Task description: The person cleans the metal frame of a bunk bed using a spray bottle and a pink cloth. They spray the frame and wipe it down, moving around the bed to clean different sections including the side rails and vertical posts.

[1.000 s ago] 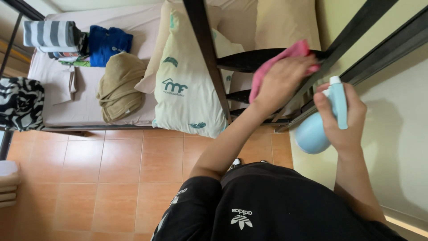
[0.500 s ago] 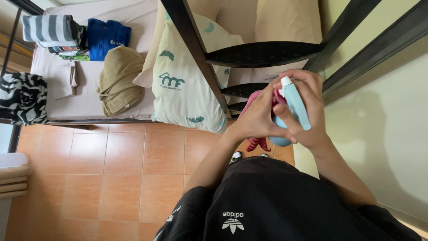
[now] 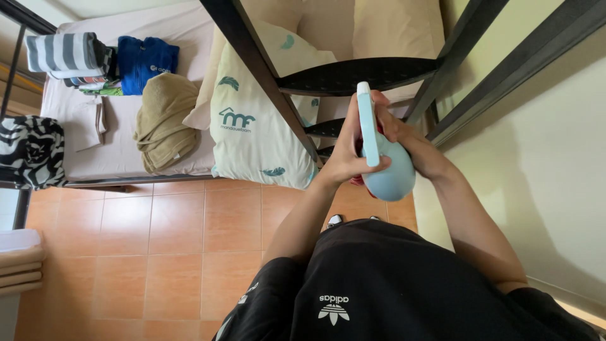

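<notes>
Below the head camera, at about six o'clock, the person's black shirt (image 3: 379,297) fills the lower frame, and orange floor tiles (image 3: 158,252) spread out toward eight o'clock. Toward eleven o'clock a bed (image 3: 95,145) carries a large cream pillow with teal leaf prints (image 3: 252,120), a folded khaki cloth (image 3: 163,120), a blue jacket (image 3: 146,60) and striped folded laundry (image 3: 63,53). A black metal ladder frame (image 3: 353,74) crosses from twelve o'clock down to the centre, with a pale wall (image 3: 543,177) at three o'clock.

Just below the ladder rung, near the centre of the view, both hands meet around a light blue spray bottle (image 3: 388,170). The left hand (image 3: 347,158) is curled against the bottle's left side, fingers closed on the flat upright head. The right hand (image 3: 410,145) wraps the rounded body from the far side, fingers closed on it. A scrap of pink-red cloth (image 3: 358,181) peeks out under the bottle, pressed between palm and bottle; which hand traps it I cannot tell.

To handle this well, I judge the rounded body needs the firmer grip, since it is smooth and could slip. Keeping the nozzle aimed away from the pillow and bedding would spare them from stray mist. The cloth should stay bunched in the palm so it does not drop to the tiles.
</notes>
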